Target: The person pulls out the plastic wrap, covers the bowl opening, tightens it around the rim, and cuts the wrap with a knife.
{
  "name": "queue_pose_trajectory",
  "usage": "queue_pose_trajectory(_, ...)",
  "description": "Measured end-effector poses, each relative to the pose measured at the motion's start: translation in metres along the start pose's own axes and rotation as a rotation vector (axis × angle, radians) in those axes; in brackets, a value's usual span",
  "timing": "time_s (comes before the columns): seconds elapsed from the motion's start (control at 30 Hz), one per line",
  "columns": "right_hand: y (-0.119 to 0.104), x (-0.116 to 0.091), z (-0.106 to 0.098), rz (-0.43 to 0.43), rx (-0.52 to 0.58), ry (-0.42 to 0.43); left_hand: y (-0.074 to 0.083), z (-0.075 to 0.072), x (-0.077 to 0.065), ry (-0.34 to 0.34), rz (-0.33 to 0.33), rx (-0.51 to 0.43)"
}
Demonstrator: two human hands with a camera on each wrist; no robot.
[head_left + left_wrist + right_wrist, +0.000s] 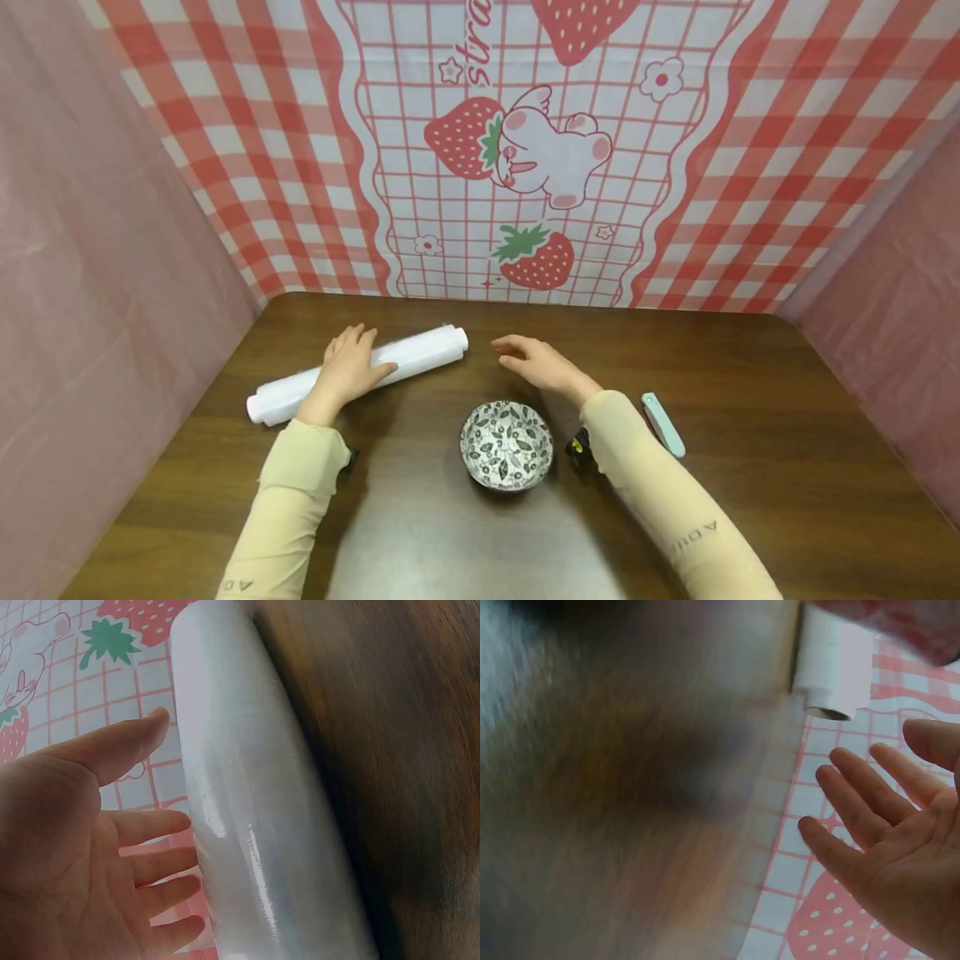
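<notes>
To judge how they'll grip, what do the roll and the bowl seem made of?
Roll: probably clear plastic film, glossy, from its bright streaks and translucent sheen.
Bowl: likely ceramic, seemingly glazed, by its dark leaf pattern on a pale inside; printed plastic is possible.

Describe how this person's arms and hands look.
The left hand and right hand are ungloved. The pale yellow fabric left sleeve and pale yellow fabric right sleeve carry dark lettering. A small black left wrist device and small black right wrist device show, the right one marked yellow-green.
</notes>
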State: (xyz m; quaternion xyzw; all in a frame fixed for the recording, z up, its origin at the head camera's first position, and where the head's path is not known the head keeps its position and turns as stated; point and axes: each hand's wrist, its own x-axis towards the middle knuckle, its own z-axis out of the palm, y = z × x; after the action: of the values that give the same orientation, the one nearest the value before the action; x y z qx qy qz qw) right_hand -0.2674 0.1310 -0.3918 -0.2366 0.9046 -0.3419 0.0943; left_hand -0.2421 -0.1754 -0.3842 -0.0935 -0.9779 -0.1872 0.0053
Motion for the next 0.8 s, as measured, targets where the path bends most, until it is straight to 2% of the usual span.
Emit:
queue_pose_trajectory(0.13, 0.001, 0.009, 0.002, -0.021, -0.004, -0.013, -0.001, 0.001, 0.001, -0.031, -0.001, 0.003)
queue_pose_trajectory(0.27, -0.002, 0.015, 0.003, -0.037, -0.036, -0.033, -0.004, 0.001, 0.002, -0.034, 0.004, 0.011)
queue_pose_trajectory(0.57, -0.007, 0.019, 0.002, -0.053, -0.111, -0.045, -0.012, -0.002, 0.001, -0.055, -0.012, 0.015)
queue_pose_trajectory(0.8, -0.015, 0.021, 0.004, -0.065, -0.154, -0.037, -0.011, 0.000, 0.004, -0.067, 0.004, 0.025)
